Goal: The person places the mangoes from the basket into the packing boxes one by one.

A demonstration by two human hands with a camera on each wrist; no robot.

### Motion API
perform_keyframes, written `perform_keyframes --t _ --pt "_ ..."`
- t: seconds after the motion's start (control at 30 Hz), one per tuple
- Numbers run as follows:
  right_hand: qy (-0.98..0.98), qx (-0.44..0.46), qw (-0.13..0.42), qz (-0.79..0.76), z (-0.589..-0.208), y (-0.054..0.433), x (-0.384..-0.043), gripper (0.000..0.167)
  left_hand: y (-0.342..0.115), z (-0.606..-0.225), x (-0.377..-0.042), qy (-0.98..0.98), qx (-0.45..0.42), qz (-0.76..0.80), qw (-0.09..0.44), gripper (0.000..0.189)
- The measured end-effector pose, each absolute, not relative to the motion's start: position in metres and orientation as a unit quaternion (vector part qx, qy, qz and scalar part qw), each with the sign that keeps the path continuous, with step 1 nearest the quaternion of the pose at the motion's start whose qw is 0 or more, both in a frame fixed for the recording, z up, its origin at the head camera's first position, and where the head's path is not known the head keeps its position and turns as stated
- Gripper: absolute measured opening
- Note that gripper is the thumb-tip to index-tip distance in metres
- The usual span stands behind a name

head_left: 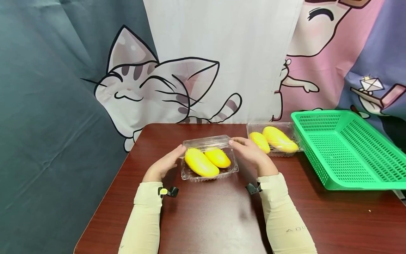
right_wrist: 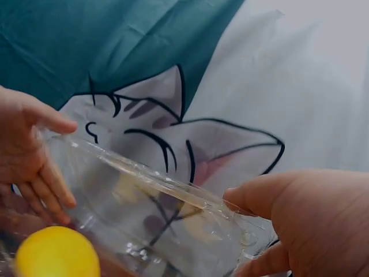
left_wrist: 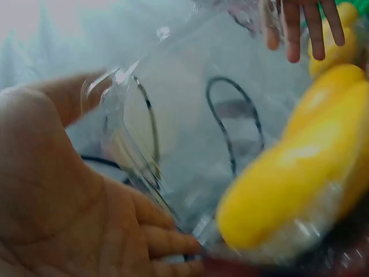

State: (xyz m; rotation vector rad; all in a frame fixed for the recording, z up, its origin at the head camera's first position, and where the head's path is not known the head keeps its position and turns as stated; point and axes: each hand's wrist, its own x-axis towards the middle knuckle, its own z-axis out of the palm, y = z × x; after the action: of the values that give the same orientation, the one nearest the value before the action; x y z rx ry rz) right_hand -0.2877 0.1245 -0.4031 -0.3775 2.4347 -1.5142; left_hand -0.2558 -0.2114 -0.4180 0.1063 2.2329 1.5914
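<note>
A clear plastic clamshell box [head_left: 209, 176] with two yellow mangoes [head_left: 201, 163] in it is on the table between my hands. Its hinged lid [right_wrist: 167, 196] stands raised at the back. My left hand [head_left: 165, 164] is at the lid's left side, the thumb against its corner and the other fingers extended. At the opposite corner, my right hand [head_left: 253, 155] touches the lid with its thumb [right_wrist: 253, 193]; its other fingers [left_wrist: 305, 29] are straight and spread in the left wrist view. The mangoes lie side by side, a larger one on the left.
A second clear box [head_left: 253, 127] with yellow mangoes [head_left: 279, 139] stands at the back right, beyond my right hand. Beside it is a green plastic basket [head_left: 317, 160]. The brown table [head_left: 215, 218] ends at a printed cat curtain [head_left: 203, 35].
</note>
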Motion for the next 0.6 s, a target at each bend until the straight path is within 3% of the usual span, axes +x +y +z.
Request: perform_keyframes --t 0.27,0.6 --pt "0.723 -0.109 0.185 -0.657 -0.441 0.118 -0.303 0.060 -0.212 -0.457 -0.277 0.724 0.088 0.661 0.174 0.085" --pt "0.684 -0.114 0.136 -0.707 -0.488 0.109 -0.318 0.056 -0.215 -0.477 -0.284 0.795 0.090 0.589 0.115 0.094"
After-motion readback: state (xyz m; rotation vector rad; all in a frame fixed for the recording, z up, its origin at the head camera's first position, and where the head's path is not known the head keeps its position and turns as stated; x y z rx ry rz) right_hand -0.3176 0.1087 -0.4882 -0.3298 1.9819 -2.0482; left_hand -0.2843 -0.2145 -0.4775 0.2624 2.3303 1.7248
